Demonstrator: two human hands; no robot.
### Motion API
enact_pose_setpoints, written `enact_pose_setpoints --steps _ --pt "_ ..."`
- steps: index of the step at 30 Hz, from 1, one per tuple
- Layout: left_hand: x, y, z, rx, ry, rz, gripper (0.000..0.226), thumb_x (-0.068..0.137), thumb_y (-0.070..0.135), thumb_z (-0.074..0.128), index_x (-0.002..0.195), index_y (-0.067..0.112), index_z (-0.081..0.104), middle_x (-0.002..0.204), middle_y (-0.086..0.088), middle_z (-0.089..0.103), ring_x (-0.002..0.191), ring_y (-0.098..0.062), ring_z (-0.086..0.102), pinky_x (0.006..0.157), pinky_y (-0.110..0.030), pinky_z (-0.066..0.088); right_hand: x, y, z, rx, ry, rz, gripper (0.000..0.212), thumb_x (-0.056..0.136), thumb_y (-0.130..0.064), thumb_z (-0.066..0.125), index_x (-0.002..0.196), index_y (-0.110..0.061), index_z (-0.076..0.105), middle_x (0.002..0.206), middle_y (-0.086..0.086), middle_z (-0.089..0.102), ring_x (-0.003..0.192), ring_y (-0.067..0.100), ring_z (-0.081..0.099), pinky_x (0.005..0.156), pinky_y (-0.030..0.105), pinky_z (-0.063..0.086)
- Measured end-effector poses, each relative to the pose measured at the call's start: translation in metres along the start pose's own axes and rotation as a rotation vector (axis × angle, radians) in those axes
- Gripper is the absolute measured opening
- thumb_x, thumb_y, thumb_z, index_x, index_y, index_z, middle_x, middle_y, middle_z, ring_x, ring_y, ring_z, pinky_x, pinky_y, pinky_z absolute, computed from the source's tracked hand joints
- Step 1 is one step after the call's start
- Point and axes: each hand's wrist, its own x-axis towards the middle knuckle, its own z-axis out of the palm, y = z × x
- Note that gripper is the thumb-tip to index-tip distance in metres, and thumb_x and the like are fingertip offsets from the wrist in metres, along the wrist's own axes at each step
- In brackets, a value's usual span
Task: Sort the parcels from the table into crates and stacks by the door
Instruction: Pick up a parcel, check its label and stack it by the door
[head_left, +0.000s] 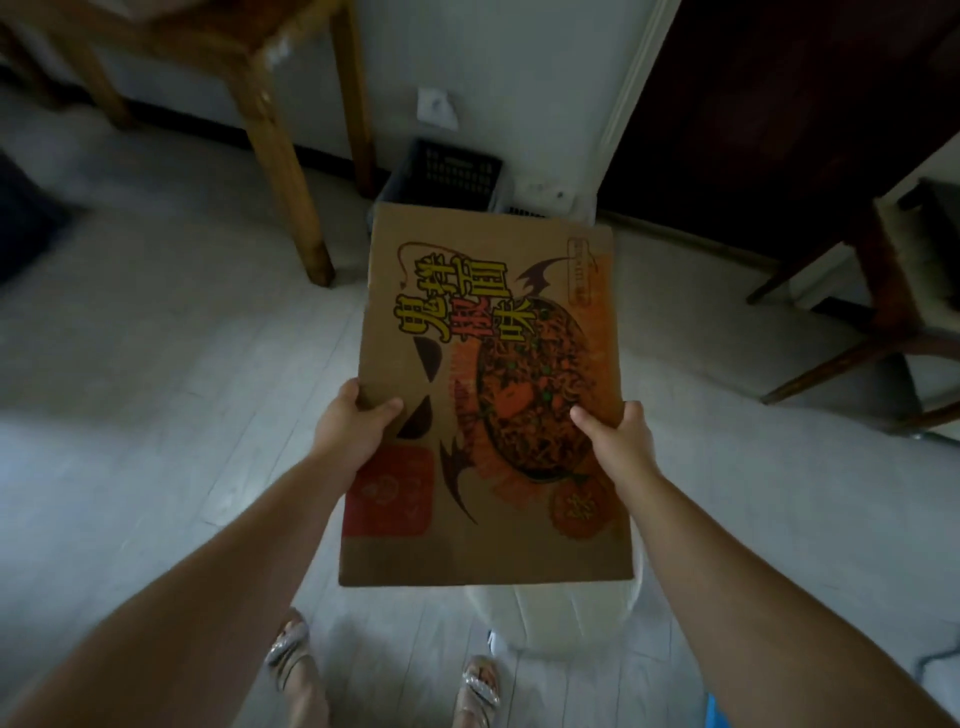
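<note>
A flat brown cardboard box (488, 395) printed with yellow characters and a noodle dish is held out in front of me above the floor. My left hand (353, 426) grips its left edge, thumb on top. My right hand (618, 436) grips the right edge the same way. Beyond the box's far edge a dark slatted plastic crate (447, 174) stands on the floor against the white wall. Under the box hangs something white (561, 618), partly hidden.
A wooden table's legs (285, 171) stand at the upper left. The dark door (769, 119) is at the upper right, with a dark wooden chair (893, 312) at the right edge. Pale plank floor (171, 364) lies all round; my sandalled feet (384, 675) are below.
</note>
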Motion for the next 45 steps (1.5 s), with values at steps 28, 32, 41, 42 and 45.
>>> enact_pose_setpoints --steps 28,32,41,42,45 --pt "0.158 0.178 -0.441 -0.319 0.255 0.381 0.042 0.084 0.039 0.066 0.120 0.019 0.058 0.108 -0.002 0.065 0.098 -0.025 0.062 0.091 -0.045 0.050 -0.081 -0.458 0.226 0.248 0.118 -0.490 0.068 0.079 -0.051 0.067 0.129 -0.012 0.041 0.126 0.009 0.054 0.114 0.033 0.052 0.087 0.041 0.046" --pt "0.208 0.200 -0.476 -0.334 0.263 0.401 0.042 0.083 0.039 0.067 0.121 0.021 0.057 0.108 -0.002 0.065 0.099 -0.025 0.062 0.091 -0.046 0.050 -0.055 -0.508 0.264 0.263 0.112 -0.537 0.065 0.079 -0.052 0.067 0.124 -0.013 0.044 0.118 0.007 0.056 0.108 0.030 0.055 0.080 0.040 0.046" --pt "0.314 0.291 -0.571 -0.437 0.174 0.387 0.033 0.086 0.027 0.064 0.117 0.028 0.055 0.101 0.000 0.065 0.087 -0.024 0.065 0.073 -0.041 0.056 -0.001 -0.663 0.319 0.310 0.091 -0.602 0.068 0.078 -0.050 0.069 0.126 -0.009 0.044 0.118 0.008 0.055 0.110 0.032 0.054 0.087 0.042 0.046" --pt "0.323 0.297 -0.581 -0.450 0.161 0.397 0.031 0.086 0.027 0.064 0.115 0.031 0.055 0.098 0.002 0.065 0.085 -0.021 0.065 0.064 -0.034 0.055 0.001 -0.678 0.323 0.320 0.084 -0.610 0.068 0.078 -0.050 0.069 0.126 -0.009 0.044 0.120 0.009 0.056 0.110 0.032 0.055 0.088 0.044 0.047" --pt "0.347 0.308 -0.602 -0.485 0.093 0.396 0.030 0.086 0.027 0.065 0.113 0.035 0.055 0.098 0.003 0.067 0.080 -0.018 0.067 0.051 -0.024 0.051 0.006 -0.711 0.336 0.328 0.094 -0.621 0.066 0.078 -0.049 0.070 0.125 -0.011 0.043 0.119 0.009 0.056 0.108 0.031 0.055 0.088 0.045 0.048"
